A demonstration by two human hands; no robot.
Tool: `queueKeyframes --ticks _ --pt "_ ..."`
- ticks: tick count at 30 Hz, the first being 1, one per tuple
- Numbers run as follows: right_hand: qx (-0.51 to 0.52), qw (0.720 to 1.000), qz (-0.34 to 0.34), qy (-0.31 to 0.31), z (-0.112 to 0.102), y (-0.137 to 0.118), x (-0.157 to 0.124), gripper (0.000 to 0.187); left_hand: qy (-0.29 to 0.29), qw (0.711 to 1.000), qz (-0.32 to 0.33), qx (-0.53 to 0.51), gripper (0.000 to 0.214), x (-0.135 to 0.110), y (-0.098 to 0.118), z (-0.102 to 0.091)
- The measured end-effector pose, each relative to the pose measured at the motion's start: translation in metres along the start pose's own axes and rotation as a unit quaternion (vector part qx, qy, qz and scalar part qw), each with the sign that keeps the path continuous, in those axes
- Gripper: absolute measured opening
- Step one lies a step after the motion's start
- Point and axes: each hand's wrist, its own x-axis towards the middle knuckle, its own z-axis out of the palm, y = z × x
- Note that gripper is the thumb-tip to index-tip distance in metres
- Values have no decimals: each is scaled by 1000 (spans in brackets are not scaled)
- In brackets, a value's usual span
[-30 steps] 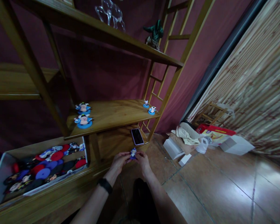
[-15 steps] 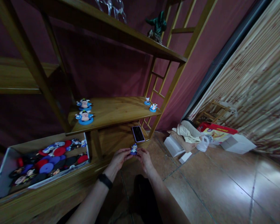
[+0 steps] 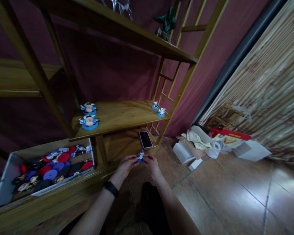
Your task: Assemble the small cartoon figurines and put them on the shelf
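Note:
A small purple-and-white figurine (image 3: pixel 140 156) on a round base is held upright between both hands, in front of the lower shelf. My left hand (image 3: pixel 126 164) pinches the left side of its base. From the other side, the fingers of my right hand (image 3: pixel 152 164) are closed on the base's right edge. On the middle shelf (image 3: pixel 122 113), two pig figurines (image 3: pixel 89 121) with blue bases stand at the left. A smaller figurine (image 3: pixel 155 104) and another pig figurine (image 3: pixel 162 112) stand at its right end.
An open box (image 3: pixel 5 182) full of figurines with red, purple and black bases sits at the left. A phone (image 3: pixel 145 139) lies on the lower shelf. White boxes (image 3: pixel 182 152), a plastic bag (image 3: pixel 214 150) and a red box (image 3: pixel 231 135) are on the floor. Above stands a green statue (image 3: pixel 168 24).
The view has shifted very slightly. Both hands keep the figurine in nearly the same place, and the shelf items have not moved.

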Motion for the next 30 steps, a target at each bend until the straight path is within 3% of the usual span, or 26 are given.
queueKeyframes --ticks 18,30 --pt "-24 998 -40 34 4 6 2 19 -34 999 16 25 26 -1 -1 2" --pt "-65 992 -104 -30 13 13 -7 26 -14 994 93 47 35 -16 4 7"
